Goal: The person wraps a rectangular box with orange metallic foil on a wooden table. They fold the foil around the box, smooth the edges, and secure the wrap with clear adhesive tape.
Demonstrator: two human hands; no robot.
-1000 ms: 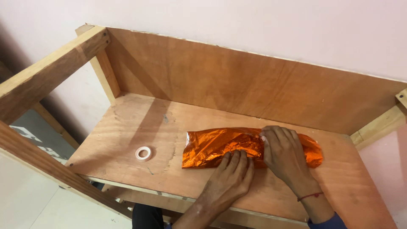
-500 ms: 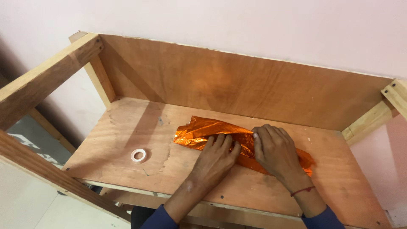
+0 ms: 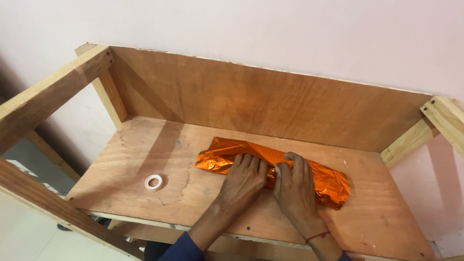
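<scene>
A long bundle wrapped in shiny orange foil (image 3: 319, 176) lies on the plywood shelf (image 3: 145, 150), slanting from upper left to lower right. My left hand (image 3: 244, 179) presses flat on its middle, fingers spread over the foil. Beside it, touching, my right hand (image 3: 292, 188) bears down on the bundle with its fingers curled over the top edge. The foil's left end (image 3: 212, 157) and right end stick out past both hands. What is under the foil is hidden.
A small roll of white tape (image 3: 153, 182) lies on the shelf to the left of the hands. A plywood back wall (image 3: 270, 106) and wooden frame beams (image 3: 48, 96) enclose the shelf; a pale pink wall stands behind.
The bundle has turned from level to slanted and looks rolled tighter. My left hand moved up onto its middle, and my right hand slid left to touch it.
</scene>
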